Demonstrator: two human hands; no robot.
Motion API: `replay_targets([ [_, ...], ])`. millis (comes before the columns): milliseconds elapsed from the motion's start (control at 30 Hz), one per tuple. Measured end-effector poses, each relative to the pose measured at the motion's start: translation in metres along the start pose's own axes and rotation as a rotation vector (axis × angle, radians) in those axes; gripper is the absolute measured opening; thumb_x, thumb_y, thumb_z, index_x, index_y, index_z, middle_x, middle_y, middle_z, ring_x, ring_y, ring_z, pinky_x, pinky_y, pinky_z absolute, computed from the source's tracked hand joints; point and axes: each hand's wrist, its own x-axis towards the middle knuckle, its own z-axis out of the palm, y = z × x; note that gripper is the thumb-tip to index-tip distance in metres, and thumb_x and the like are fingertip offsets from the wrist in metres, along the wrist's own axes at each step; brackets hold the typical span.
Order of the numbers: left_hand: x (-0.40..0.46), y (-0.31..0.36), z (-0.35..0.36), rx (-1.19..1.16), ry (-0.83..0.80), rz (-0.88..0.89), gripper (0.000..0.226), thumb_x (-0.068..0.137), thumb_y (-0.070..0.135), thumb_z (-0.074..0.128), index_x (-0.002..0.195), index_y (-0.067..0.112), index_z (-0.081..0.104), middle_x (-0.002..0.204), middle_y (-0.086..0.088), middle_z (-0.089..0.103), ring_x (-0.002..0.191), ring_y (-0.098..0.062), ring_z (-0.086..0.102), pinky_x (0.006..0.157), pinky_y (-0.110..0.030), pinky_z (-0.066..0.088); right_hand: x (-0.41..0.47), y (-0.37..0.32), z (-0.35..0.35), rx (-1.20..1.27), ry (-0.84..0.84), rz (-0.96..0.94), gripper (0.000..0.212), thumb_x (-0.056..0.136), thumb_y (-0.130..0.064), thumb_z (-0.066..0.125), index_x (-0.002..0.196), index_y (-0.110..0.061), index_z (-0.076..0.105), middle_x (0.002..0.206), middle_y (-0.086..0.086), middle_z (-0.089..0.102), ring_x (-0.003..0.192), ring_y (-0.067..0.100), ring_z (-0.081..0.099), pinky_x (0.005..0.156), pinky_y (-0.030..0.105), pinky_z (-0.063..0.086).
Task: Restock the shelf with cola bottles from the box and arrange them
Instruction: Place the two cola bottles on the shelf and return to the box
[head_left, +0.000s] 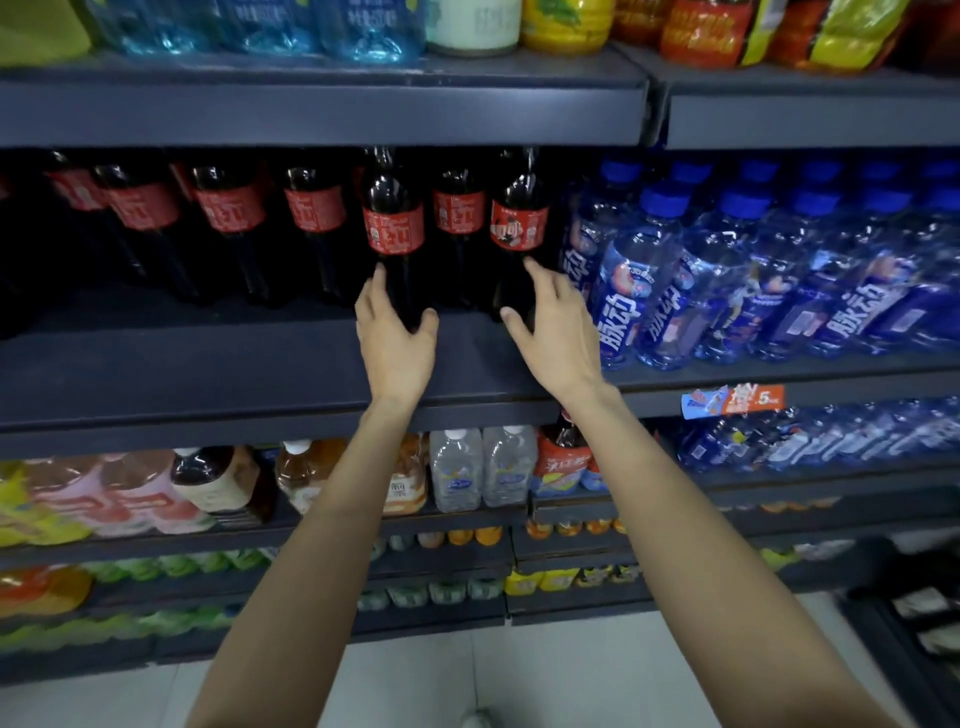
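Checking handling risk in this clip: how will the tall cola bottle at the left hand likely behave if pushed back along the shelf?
The tall dark plastic cola bottle with a red label looks full, so probably heavy for its size. Tall on a narrow base, it may tip if pushed high; the left hand sits low, which should help. The smooth dark shelf board likely lets it slide.

Two bare forearms, sleeveless, no rings or watch

Cola bottles: caps hidden behind the upper shelf edge; leftmost ones blurred, lost in shadow.
Left hand, right hand: fingertips concealed behind bottle bases.
Top-shelf goods: cut off by frame edge.
Lowest-shelf bottles: blurred, labels unreadable.
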Motion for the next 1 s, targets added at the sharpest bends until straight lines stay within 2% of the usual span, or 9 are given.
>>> replay_targets([
  [133, -0.058, 0.029, -0.007, 0.059, -0.087, 0.106, 0.045, 0.092, 0.024, 0.057, 0.135, 0.020, 0.048, 0.133, 0.003, 0.053, 0.119, -0.010, 0.052, 0.104, -0.033, 0.041, -0.046, 0.010, -0.043, -0.101, -0.027, -0.057, 0.041, 0.097, -0.037, 0.046, 0.133, -0.018, 0.046, 0.114, 0.006, 0.065, 0.099, 0.028, 0.063, 0.074, 0.037, 0.048],
  [267, -0.138, 0.060, -0.003, -0.036, -0.170, 0.311, 0.029, 0.094, 0.024, 0.055, 0.122, 0.017, 0.059, 0.105, 0.009, 0.065, 0.096, -0.001, 0.061, 0.090, -0.029, 0.051, -0.127, 0.038, -0.086, -0.031, 0.178, -0.151, 0.026, 0.094, -0.031, 0.050, 0.107, -0.012, 0.062, 0.087, 0.002, 0.070, 0.079, 0.023, 0.068, 0.058, 0.034, 0.052],
  [367, -0.213, 0.075, 0.020, -0.160, -0.183, 0.536, 0.026, 0.096, 0.018, 0.052, 0.121, 0.014, 0.057, 0.105, 0.006, 0.060, 0.099, -0.012, 0.061, 0.087, -0.033, 0.050, -0.212, 0.073, -0.121, 0.017, 0.372, -0.187, 0.019, 0.094, -0.018, 0.054, 0.103, -0.006, 0.066, 0.095, 0.005, 0.070, 0.084, 0.020, 0.067, 0.067, 0.032, 0.054],
  [433, -0.270, 0.079, 0.044, -0.248, -0.237, 0.568, 0.024, 0.096, 0.016, 0.050, 0.119, 0.013, 0.057, 0.104, 0.010, 0.059, 0.098, -0.014, 0.060, 0.087, -0.033, 0.049, -0.277, 0.103, -0.144, 0.041, 0.394, -0.130, 0.018, 0.092, -0.012, 0.057, 0.105, -0.004, 0.067, 0.103, 0.006, 0.069, 0.090, 0.023, 0.066, 0.076, 0.031, 0.053],
  [567, -0.383, 0.078, 0.102, -0.257, -0.575, 0.432, 0.024, 0.095, 0.024, 0.049, 0.114, 0.017, 0.061, 0.102, 0.010, 0.063, 0.097, -0.011, 0.061, 0.086, -0.027, 0.048, -0.416, 0.160, -0.187, 0.039, 0.311, 0.185, 0.020, 0.091, -0.015, 0.058, 0.109, -0.008, 0.064, 0.105, 0.002, 0.068, 0.095, 0.020, 0.063, 0.083, 0.025, 0.047],
  [667, -0.461, 0.076, 0.155, -0.084, -0.923, 0.520, 0.029, 0.091, 0.029, 0.050, 0.112, 0.015, 0.063, 0.103, 0.005, 0.065, 0.100, -0.016, 0.058, 0.090, -0.019, 0.041, -0.516, 0.195, -0.225, 0.027, 0.120, 0.537, 0.031, 0.092, -0.022, 0.058, 0.123, -0.022, 0.054, 0.104, -0.007, 0.067, 0.094, 0.008, 0.062, 0.075, 0.021, 0.046],
  [800, -0.561, 0.083, 0.226, 0.148, -1.432, 0.535, 0.030, 0.090, 0.021, 0.060, 0.120, 0.017, 0.061, 0.111, 0.004, 0.065, 0.106, -0.019, 0.058, 0.094, -0.028, 0.042, -0.635, 0.238, -0.269, 0.015, -0.099, 0.959, 0.037, 0.093, -0.027, 0.054, 0.129, -0.029, 0.047, 0.102, -0.010, 0.067, 0.091, 0.011, 0.064, 0.072, 0.025, 0.044],
  [900, -0.635, 0.091, 0.271, 0.344, -1.748, 0.513, 0.033, 0.091, 0.020, 0.060, 0.123, 0.017, 0.059, 0.114, 0.002, 0.065, 0.106, -0.017, 0.060, 0.090, -0.026, 0.045, -0.713, 0.266, -0.298, 0.051, -0.064, 1.237, 0.032, 0.091, -0.027, 0.054, 0.122, -0.031, 0.051, 0.100, -0.011, 0.067, 0.092, 0.012, 0.064, 0.077, 0.029, 0.048],
  [1000, -0.707, 0.096, 0.312, 0.473, -1.923, 0.508, 0.028, 0.089, 0.019, 0.061, 0.117, 0.017, 0.063, 0.111, 0.000, 0.067, 0.103, -0.018, 0.063, 0.089, -0.024, 0.046, -0.785, 0.292, -0.328, 0.101, 0.070, 1.463, 0.029, 0.089, -0.023, 0.058, 0.119, -0.024, 0.056, 0.098, -0.004, 0.068, 0.091, 0.016, 0.064, 0.077, 0.029, 0.047],
])
